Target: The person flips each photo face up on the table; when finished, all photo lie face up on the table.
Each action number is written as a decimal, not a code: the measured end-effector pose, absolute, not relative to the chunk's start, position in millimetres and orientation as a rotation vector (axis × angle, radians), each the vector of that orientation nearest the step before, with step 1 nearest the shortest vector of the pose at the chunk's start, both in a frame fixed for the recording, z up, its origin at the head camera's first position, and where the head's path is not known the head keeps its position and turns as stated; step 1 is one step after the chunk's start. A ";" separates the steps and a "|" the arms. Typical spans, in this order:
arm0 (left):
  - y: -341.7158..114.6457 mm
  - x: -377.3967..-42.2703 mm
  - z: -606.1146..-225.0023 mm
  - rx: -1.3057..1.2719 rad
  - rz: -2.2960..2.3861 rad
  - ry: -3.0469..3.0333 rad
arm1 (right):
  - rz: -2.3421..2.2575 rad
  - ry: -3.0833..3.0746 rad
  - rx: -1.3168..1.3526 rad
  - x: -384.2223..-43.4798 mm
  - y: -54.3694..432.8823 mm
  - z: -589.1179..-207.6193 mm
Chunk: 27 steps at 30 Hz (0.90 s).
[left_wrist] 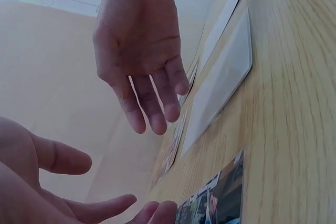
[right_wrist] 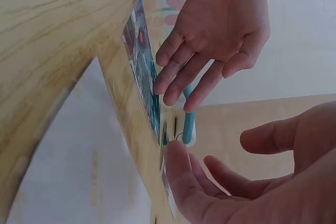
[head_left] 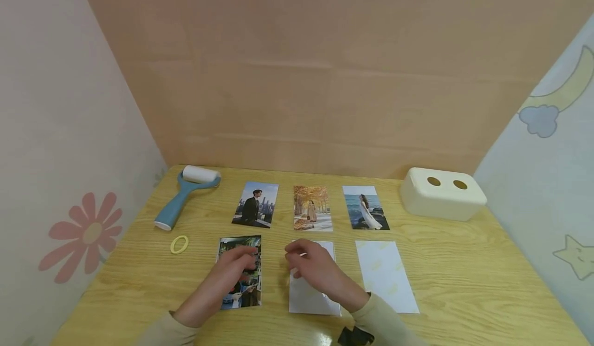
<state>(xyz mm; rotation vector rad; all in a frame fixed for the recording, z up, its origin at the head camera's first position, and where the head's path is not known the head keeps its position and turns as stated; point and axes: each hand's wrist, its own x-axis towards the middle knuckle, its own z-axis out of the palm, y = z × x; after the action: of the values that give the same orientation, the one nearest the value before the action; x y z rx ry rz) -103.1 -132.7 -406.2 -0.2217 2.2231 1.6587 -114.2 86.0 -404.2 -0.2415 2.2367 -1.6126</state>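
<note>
Both hands hover over the table and hold nothing. My left hand [head_left: 232, 268] is above a photo [head_left: 250, 295] showing greenery and a figure, its fingers loosely bent and pointing inward. Over a white card in a clear, shiny-edged sleeve [head_left: 311, 298] is my right hand [head_left: 317, 268], fingers relaxed and slightly curved. In the left wrist view, the right palm [left_wrist: 142, 45] shows with fingers spread and nothing between them. The right wrist view shows the left palm [right_wrist: 220, 30] likewise bare. Right of the sleeved card lies a white card [head_left: 387, 279] with faint yellow marks.
Behind lie three photos: a suited figure [head_left: 255, 207], an autumn path [head_left: 313, 209] and a seaside figure [head_left: 366, 209]. At left are a blue-handled lint roller [head_left: 178, 201] and a yellow ring [head_left: 179, 244]. A cream box with two holes [head_left: 441, 196] stands back right.
</note>
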 end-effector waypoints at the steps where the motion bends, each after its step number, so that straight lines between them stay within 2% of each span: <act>1: -131.5 -102.9 -406.2 -0.212 1.669 2.211 | -1.618 2.243 -0.244 -113.9 87.8 -403.5; 27: -99.7 -100.5 -413.4 -0.106 1.715 2.070 | -1.531 2.476 -0.071 -99.2 133.2 -394.4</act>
<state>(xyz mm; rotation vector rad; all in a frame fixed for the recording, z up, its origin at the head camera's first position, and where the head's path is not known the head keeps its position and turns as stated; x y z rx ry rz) -100.5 -99.7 -413.4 -0.1063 2.0703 1.7152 -99.2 133.2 -394.4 -0.0713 2.4757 -1.5315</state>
